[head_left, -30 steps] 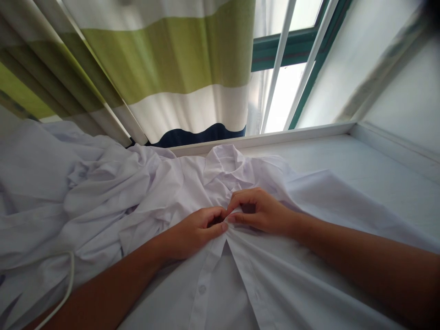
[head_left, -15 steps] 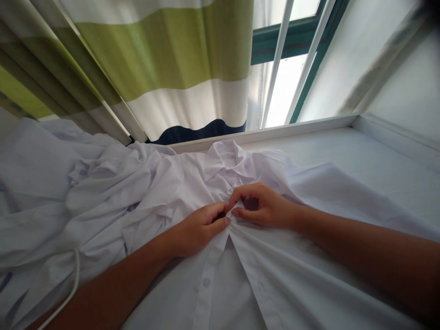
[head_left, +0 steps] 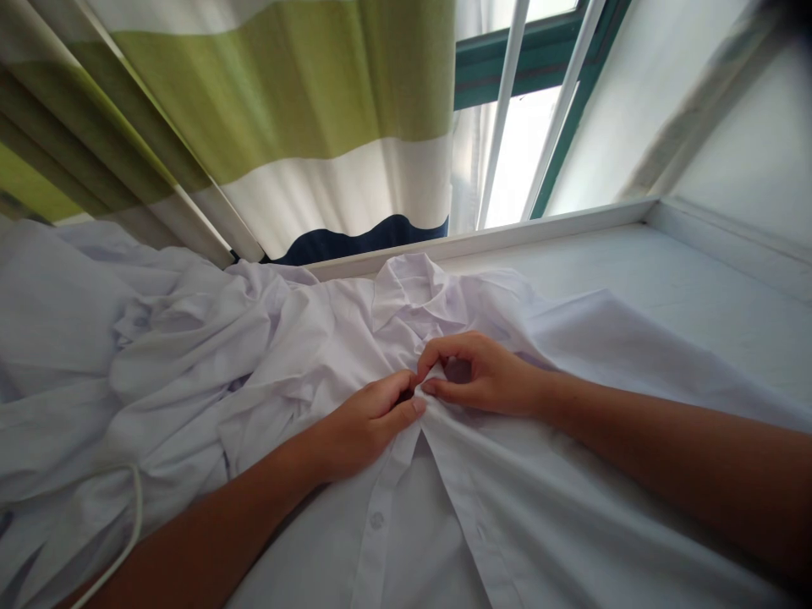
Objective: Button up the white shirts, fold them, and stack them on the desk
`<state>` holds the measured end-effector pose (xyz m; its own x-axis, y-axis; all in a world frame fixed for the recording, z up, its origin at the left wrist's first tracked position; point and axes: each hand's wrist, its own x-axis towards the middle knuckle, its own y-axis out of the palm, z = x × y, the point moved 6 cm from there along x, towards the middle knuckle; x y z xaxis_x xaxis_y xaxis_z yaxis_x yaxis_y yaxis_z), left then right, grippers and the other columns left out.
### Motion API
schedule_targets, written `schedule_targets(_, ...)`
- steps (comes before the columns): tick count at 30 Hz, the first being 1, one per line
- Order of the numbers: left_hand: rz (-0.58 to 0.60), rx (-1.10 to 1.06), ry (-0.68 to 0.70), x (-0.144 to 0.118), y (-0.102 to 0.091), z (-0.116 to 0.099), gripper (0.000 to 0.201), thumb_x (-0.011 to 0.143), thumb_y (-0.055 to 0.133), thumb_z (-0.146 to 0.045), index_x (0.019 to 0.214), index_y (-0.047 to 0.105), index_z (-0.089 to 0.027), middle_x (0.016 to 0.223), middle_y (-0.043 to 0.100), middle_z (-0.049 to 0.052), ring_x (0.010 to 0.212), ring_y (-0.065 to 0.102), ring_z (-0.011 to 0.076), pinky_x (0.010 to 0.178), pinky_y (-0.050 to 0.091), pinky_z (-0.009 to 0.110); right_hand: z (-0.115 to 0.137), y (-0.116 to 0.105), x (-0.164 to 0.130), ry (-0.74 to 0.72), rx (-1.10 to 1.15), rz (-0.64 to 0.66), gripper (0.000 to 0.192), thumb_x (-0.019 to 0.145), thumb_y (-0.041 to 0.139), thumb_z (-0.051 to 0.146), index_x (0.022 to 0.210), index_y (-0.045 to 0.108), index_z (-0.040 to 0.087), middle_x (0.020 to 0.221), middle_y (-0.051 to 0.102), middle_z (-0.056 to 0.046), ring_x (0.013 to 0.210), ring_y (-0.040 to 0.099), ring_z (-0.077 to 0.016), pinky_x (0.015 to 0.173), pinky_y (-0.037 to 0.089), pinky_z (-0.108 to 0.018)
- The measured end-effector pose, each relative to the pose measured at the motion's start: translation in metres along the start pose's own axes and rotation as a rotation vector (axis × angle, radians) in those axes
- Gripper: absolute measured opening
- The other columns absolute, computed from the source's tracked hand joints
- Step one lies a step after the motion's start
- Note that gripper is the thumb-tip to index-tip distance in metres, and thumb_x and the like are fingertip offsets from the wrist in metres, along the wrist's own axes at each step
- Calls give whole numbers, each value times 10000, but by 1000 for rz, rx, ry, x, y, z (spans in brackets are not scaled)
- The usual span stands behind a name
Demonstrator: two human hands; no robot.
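Observation:
A white collared shirt (head_left: 342, 338) lies spread out front side up, its collar (head_left: 409, 288) pointing away from me. My left hand (head_left: 368, 423) pinches the edge of the front placket between thumb and fingers. Right beside it, my right hand (head_left: 475, 372) is closed on the other front edge, thumb and forefinger meeting on the cloth. The two edges come together at my fingertips and part below into a narrow V. One button (head_left: 377, 520) shows on the left placket under my hands. Whatever lies between my fingertips is hidden.
A heap of crumpled white cloth (head_left: 158, 330) lies at the left, with a thin white cord (head_left: 136, 507) in front of it. The white surface has a raised rim (head_left: 558, 227). Behind hang a striped curtain (head_left: 285, 101) and a barred window (head_left: 526, 144).
Both hands stay at the same spot on the shirt, with the right fingers shifting slightly over the cloth. The whole view has moved a little.

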<state>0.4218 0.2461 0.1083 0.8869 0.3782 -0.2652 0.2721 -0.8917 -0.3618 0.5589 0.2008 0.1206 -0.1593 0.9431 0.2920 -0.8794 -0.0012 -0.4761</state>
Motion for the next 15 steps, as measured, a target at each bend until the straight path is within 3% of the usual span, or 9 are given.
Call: schedule_targets(15,0,74,15,1,2,-3,279,975,477,-420,1077,604,-194,1029,644,49,975,579,231,928,446,351,1,1,-1,-21,15,13,78,801,665,187,869,694,165,745,687,1,614,532,-94,587,417,-209)
